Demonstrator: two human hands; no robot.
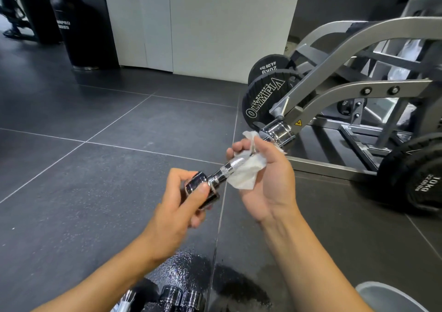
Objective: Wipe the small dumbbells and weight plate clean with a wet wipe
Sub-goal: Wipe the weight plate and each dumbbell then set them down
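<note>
I hold a small chrome dumbbell (227, 170) in the air above the dark tiled floor. My left hand (178, 206) grips its near head between thumb and fingers. My right hand (263, 175) wraps a white wet wipe (248, 173) around the knurled handle, fingers curled over it. The far chrome head (277, 132) sticks out past my right hand. More chrome dumbbells (177, 298) lie on the floor at the bottom edge, between my forearms, beside a wet, shiny dark patch (189, 266) that may be a weight plate.
A grey steel gym machine (334, 77) stands at the right with black 20 kg plates (265, 96) and a 10 kg plate (425, 187) loaded on it. A white counter (215, 31) and a black bin (81, 31) stand behind. A grey rounded object (387, 297) is at the bottom right.
</note>
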